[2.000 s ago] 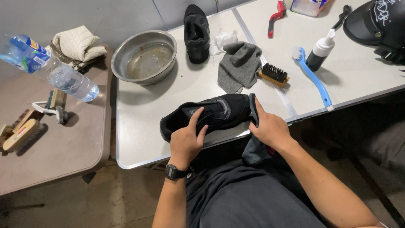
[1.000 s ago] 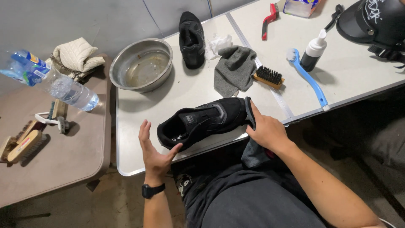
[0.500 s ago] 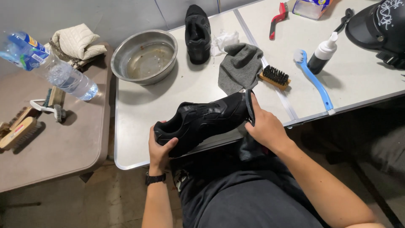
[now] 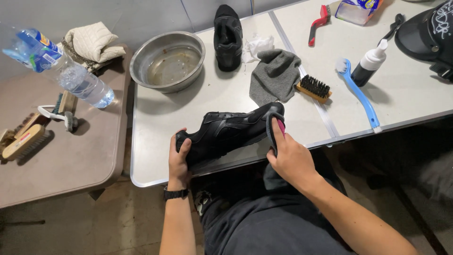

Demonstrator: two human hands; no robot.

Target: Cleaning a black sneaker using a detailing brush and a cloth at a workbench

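Observation:
A black sneaker (image 4: 226, 132) lies on its side at the near edge of the white folding table (image 4: 155, 118). My left hand (image 4: 179, 156), with a black watch at the wrist, grips its toe end. My right hand (image 4: 290, 156) is at the heel end, holding a small grey pad with a pink face (image 4: 276, 130) against the shoe. A second black sneaker (image 4: 227, 35) stands at the far side of the table.
A steel basin (image 4: 167, 61), grey cloth (image 4: 273, 75), wooden brush (image 4: 314, 88), blue long-handled brush (image 4: 358, 97), dark bottle with white cap (image 4: 370, 66) and red brush (image 4: 320, 21) sit on the table. A water bottle (image 4: 71, 73) and brushes (image 4: 23, 139) lie on the brown side table.
My left hand came off the top of the shoe, opened, then took hold of the toe end. The shoe tilted onto its side. My right hand stayed at the heel.

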